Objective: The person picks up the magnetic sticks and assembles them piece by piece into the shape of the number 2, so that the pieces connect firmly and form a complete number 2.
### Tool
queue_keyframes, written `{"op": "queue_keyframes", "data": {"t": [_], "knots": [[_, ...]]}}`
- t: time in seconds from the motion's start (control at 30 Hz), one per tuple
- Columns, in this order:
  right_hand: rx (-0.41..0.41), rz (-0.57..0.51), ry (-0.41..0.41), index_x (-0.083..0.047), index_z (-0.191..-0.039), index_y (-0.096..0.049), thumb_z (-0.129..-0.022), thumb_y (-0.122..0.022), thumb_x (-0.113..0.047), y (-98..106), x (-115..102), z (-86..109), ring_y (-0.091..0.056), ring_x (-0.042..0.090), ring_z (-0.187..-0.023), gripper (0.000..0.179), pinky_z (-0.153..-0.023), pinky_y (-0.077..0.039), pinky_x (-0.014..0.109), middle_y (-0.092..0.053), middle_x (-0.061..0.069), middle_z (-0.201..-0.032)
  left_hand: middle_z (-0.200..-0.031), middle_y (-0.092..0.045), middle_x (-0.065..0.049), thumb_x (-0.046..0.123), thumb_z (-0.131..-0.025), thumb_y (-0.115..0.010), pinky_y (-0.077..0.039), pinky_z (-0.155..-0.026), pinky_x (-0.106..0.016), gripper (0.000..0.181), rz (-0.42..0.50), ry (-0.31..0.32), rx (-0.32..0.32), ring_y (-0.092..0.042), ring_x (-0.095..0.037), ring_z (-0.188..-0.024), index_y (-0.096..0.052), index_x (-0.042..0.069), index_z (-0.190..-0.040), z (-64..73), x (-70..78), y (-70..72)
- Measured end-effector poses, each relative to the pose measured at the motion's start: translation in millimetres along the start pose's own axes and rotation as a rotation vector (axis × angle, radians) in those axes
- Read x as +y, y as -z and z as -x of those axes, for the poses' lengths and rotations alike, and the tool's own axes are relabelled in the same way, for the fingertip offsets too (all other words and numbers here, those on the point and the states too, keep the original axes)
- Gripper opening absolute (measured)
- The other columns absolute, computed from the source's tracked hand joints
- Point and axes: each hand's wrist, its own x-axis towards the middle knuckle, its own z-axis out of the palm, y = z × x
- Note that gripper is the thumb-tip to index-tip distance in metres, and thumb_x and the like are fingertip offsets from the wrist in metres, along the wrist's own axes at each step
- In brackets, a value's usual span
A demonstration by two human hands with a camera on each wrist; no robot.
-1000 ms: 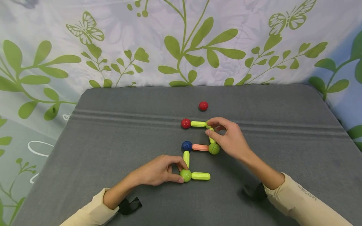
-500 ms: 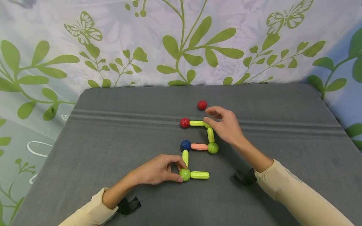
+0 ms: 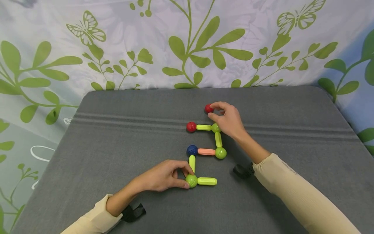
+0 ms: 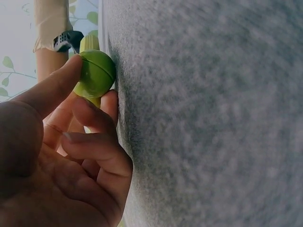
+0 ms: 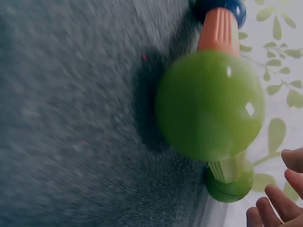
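Note:
In the head view my left hand [image 3: 165,177] pinches the near green ball [image 3: 191,181] of a zigzag of balls and rods; its thumb lies along the green ball [image 4: 96,73] in the left wrist view. Two yellow-green rods meet that ball, the right-hand rod [image 3: 207,181] with a free end. At the far end my right hand [image 3: 229,120] has its thumb and index fingertips around a loose red ball [image 3: 208,108], which they partly cover. In the right wrist view only some fingers [image 5: 279,203] of that hand show, and the red ball is out of sight.
The zigzag goes on through a blue ball [image 3: 192,150], an orange rod [image 3: 206,151], a green ball [image 3: 220,153], another green ball [image 3: 216,127] under the right hand, and a red ball [image 3: 191,126]. Grey cloth [image 3: 117,139] covers the table. A leaf-patterned curtain [image 3: 140,42] hangs behind.
My right hand has moved away from the zigzag's upper green ball, up and slightly left, to the loose red ball. My left hand keeps its hold on the near green ball.

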Motion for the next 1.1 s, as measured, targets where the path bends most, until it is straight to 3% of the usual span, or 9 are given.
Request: {"op": "queue_keyframes", "data": {"t": [0.43, 0.7, 0.87, 1.1], "knots": [[-0.026, 0.036, -0.078, -0.003, -0.125, -0.065, -0.093, -0.070, -0.010, -8.7, 15.6, -14.1, -0.050, 0.036, -0.120, 0.034, -0.095, -0.043, 0.051, -0.055, 0.018, -0.134, -0.095, -0.065, 0.009, 0.021, -0.087, -0.078, -0.041, -0.052, -0.021, 0.024, -0.002, -0.010, -0.006, -0.048, -0.004, -0.054, -0.068, 0.018, -0.109, -0.8, 1.1, 1.4], [0.008, 0.087, -0.073, -0.001, -0.123, -0.066, -0.092, -0.071, -0.010, -12.9, 16.6, -20.4, -0.054, 0.034, -0.108, 0.033, -0.092, -0.042, 0.049, -0.060, 0.018, -0.117, -0.095, -0.065, 0.010, 0.021, -0.087, -0.078, -0.040, -0.052, -0.021, 0.024, -0.011, -0.011, -0.002, -0.047, -0.003, -0.053, -0.068, 0.018, -0.110, -0.6, 0.2, 1.4], [0.023, 0.132, -0.082, 0.000, -0.129, -0.062, -0.091, -0.072, -0.012, -14.5, 16.3, -22.8, -0.054, 0.035, -0.109, 0.041, -0.091, -0.043, 0.051, -0.058, 0.020, -0.116, -0.095, -0.065, 0.010, 0.021, -0.087, -0.078, -0.041, -0.052, -0.021, 0.024, -0.013, -0.005, -0.002, -0.048, -0.003, -0.053, -0.068, 0.019, -0.110, -0.9, 0.5, 0.9], [-0.052, 0.165, -0.121, -0.003, -0.133, -0.060, -0.092, -0.072, -0.016, -17.4, 16.1, -25.5, -0.054, 0.035, -0.112, 0.044, -0.092, -0.042, 0.050, -0.057, 0.019, -0.125, -0.095, -0.065, 0.010, 0.021, -0.087, -0.078, -0.041, -0.052, -0.022, 0.025, -0.009, -0.006, -0.003, -0.048, -0.003, -0.054, -0.068, 0.018, -0.109, -0.5, 0.1, 1.3]]}}
